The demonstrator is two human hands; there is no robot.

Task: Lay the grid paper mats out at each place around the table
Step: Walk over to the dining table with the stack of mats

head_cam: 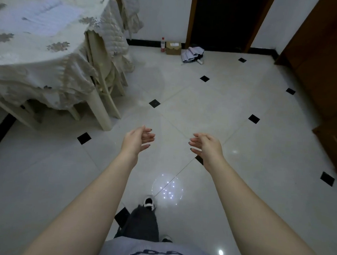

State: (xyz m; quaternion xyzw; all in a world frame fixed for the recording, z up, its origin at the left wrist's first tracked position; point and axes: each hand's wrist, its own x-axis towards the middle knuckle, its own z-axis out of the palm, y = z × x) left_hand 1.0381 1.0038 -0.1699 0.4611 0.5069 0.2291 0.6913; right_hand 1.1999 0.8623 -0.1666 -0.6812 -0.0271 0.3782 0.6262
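Both the left hand [136,139] and right hand [206,145] hang over the floor [239,170], fingers [147,136] loosely spread, holding nothing; grid paper mats [46,13] lie on the bench [31,48], upper left

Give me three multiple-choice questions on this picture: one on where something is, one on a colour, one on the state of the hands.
1. Where does the bottle stand?
A. On the table
B. On the floor by the wall, beside a box
C. On a chair

2. What colour are the small diamond tiles in the floor?
A. Black
B. Red
C. Green

3. What are the left hand and right hand doing?
A. Both grip a paper mat
B. One holds the bottle
C. Both open and empty, over the floor

Answers: 1 B, it stands against the baseboard next to the box. 2 A, the insets are black against pale tiles. 3 C, fingers are spread and nothing lies in either palm.
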